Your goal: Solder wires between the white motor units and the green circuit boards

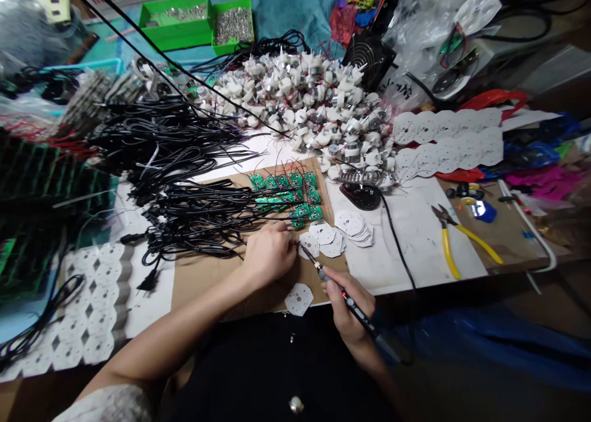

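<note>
My right hand (347,305) is closed round a black soldering iron (339,290) held like a pen, its tip pointing up-left at a small white round circuit board (308,245). My left hand (268,253) rests on the brown cardboard (203,274) with fingers curled, pinching at the edge of that board; what it grips is too small to name. More white round boards (353,225) lie just right of it, and one (298,299) lies near the table edge. Green circuit boards (289,194) with black cables (184,207) lie just beyond my left hand.
A heap of small white motors (314,108) fills the middle back. Yellow-handled cutters (455,240) lie at the right. White panel sheets (447,139) sit at the back right, green trays of metal parts (233,25) at the back, punched white sheets (87,311) at the front left.
</note>
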Demonstrator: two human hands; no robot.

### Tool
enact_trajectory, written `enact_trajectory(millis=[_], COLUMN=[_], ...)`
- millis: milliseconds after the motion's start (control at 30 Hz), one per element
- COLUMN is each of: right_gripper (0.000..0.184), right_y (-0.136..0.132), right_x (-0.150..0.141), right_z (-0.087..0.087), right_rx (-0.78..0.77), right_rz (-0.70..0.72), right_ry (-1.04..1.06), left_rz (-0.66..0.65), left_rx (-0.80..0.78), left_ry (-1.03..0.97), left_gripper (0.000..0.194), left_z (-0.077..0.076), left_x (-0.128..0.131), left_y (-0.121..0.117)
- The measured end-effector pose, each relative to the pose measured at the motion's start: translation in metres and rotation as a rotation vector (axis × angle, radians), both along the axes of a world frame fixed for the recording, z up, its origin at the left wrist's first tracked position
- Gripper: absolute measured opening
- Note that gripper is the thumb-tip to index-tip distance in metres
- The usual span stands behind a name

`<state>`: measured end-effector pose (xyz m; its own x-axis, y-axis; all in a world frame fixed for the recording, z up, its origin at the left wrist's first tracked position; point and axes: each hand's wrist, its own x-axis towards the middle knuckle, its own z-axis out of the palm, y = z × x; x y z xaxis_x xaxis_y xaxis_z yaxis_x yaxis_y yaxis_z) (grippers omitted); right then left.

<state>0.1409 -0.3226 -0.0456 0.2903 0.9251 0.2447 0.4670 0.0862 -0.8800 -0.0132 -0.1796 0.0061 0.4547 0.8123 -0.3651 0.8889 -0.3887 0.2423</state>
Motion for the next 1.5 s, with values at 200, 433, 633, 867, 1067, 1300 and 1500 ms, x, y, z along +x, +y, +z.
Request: enact_trajectory(millis=[200,433,633,867,1067,1300,1500], right_gripper=[0.023,0.024,0.022,0.023,0.022,0.025,0.024], right_y=[0.001,-0.006,-0.005,-0.007,-0.005,-0.008,-0.012], right_x=[0.000,0.001,0.000,0.001,0.001,0.001,0.003], right_z=[0.001,0.000,0.001,0.000,-0.004,-0.013,-0.016], right_rx=[0.072,-0.018,-0.029,-0.043,-0.003,0.101,0.036], right_rz=[0.028,-0.030,-0.040,-0.022,-0.010,0.039,-0.050], right_ry=[-0.049,0.046,0.056,0.047,0.007,-0.073,0.122], left_rz=[-0.001,-0.012,-0.023,-0.015,0.004,0.018,0.018], left_rx=[0.028,0.015,0.003,-0.028,-0.032,0.000,-0.005], left_ry=[-0.008,0.004,0.016,0.021,-0.005,-0.064,-0.062], left_gripper=[0.022,0.021,0.022,0.023,0.021,0.020,0.022], left_z=[-0.003,0.002,0.002,0.004,0.001,-0.003,-0.004], left_x=[0.000,0.001,0.000,0.001,0.001,0.001,-0.001], left_y=[0.000,0.002,0.005,0.005,0.005,0.000,-0.001])
